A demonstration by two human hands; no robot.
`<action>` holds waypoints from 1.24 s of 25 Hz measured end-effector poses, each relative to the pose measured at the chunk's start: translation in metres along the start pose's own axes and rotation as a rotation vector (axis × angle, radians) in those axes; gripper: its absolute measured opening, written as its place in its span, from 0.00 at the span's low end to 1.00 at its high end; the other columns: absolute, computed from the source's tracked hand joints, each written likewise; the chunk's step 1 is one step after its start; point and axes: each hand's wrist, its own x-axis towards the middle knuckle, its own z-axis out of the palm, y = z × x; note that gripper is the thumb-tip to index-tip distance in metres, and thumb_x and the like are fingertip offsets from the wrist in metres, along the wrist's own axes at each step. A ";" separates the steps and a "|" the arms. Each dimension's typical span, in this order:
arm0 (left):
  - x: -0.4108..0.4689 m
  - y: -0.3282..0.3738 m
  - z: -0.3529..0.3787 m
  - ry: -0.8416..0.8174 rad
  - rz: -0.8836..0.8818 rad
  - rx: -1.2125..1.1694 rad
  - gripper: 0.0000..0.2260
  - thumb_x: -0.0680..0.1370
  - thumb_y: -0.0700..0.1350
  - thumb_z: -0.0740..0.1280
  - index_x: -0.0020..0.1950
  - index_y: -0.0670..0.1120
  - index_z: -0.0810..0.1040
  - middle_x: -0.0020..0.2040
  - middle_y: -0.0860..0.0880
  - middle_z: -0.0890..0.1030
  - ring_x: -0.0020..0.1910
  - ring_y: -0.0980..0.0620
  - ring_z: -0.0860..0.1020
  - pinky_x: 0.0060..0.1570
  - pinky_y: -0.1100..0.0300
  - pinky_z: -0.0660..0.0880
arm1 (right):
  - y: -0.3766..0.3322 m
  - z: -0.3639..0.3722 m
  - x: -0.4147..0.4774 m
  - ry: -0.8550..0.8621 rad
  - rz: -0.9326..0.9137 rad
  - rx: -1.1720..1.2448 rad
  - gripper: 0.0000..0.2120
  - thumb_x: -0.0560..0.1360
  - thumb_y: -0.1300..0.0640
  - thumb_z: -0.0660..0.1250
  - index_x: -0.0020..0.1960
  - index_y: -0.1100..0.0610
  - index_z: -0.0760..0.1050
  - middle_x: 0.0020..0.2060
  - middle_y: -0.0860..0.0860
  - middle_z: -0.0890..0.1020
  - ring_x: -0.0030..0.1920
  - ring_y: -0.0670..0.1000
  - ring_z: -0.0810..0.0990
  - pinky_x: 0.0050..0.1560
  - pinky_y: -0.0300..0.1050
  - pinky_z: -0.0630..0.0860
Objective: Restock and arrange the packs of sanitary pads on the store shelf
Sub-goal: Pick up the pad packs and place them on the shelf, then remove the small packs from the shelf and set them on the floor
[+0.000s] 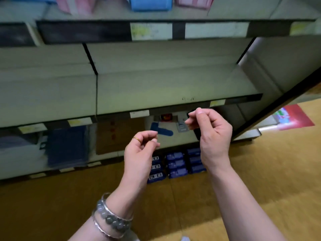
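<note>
Several dark blue packs of sanitary pads point(176, 164) stand in stacks on the floor against the foot of the store shelf. The middle shelf board point(156, 87) is bare. Both my hands hover in front of its front edge, above the packs. My left hand point(140, 150) has loosely curled fingers, a gold ring, and nothing in it. My right hand point(212, 134) is higher and to the right, its fingers also loosely curled around nothing. On the top shelf stand a light blue pack point(150, 4) and pink packs point(76, 5).
The bottom shelf holds a large dark blue bundle point(66, 146) at the left and a brown cardboard box point(118, 136) behind my left hand. Price labels point(139, 113) line the shelf edges. A red floor sticker point(295, 117) lies on the wooden floor to the right.
</note>
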 end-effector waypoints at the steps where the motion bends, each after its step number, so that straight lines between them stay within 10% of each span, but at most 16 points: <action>1: -0.005 0.015 -0.004 0.000 0.021 -0.012 0.09 0.77 0.36 0.63 0.49 0.49 0.78 0.44 0.52 0.81 0.40 0.63 0.78 0.46 0.70 0.76 | -0.017 0.006 0.002 0.001 -0.011 0.012 0.10 0.76 0.59 0.61 0.38 0.53 0.78 0.29 0.47 0.80 0.34 0.44 0.78 0.38 0.37 0.74; 13: -0.012 0.168 -0.065 -0.086 0.363 -0.198 0.08 0.76 0.34 0.63 0.45 0.46 0.78 0.41 0.50 0.80 0.39 0.56 0.78 0.41 0.70 0.74 | -0.162 0.073 0.017 -0.064 -0.280 0.065 0.10 0.76 0.59 0.61 0.38 0.57 0.78 0.30 0.49 0.80 0.34 0.46 0.77 0.38 0.38 0.74; 31: 0.063 0.256 0.030 -0.010 0.553 -0.065 0.06 0.76 0.34 0.63 0.46 0.42 0.78 0.39 0.50 0.79 0.36 0.58 0.77 0.40 0.70 0.75 | -0.169 0.041 0.169 -0.171 -0.302 0.174 0.12 0.77 0.63 0.63 0.36 0.59 0.78 0.28 0.49 0.79 0.32 0.43 0.75 0.36 0.35 0.73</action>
